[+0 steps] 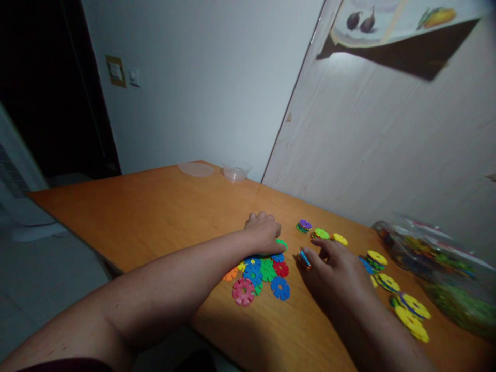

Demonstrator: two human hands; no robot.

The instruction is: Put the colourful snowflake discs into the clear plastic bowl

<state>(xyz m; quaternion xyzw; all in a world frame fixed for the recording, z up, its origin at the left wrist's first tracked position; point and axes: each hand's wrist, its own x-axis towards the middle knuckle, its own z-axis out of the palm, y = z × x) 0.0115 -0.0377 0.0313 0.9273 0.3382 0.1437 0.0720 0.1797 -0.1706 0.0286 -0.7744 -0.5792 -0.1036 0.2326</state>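
Observation:
My left hand (263, 232) rests knuckles-up on the orange table (155, 217), fingers curled over the far edge of a loose pile of coloured snowflake discs (259, 274); a green disc shows under it. My right hand (333, 266) lies beside the pile, its fingertips pinching a small stack of discs (304, 258) with a blue one on the outside. Pink, blue, green, red and orange discs lie flat between my arms.
Small stacks of discs, purple (304, 225), green (321, 234) and yellow (340, 238), sit beyond my right hand; more yellow stacks (411, 310) lie to the right. A clear bag of discs (437, 263) lies far right. A plastic lid (196, 169) and cup (236, 173) stand by the wall.

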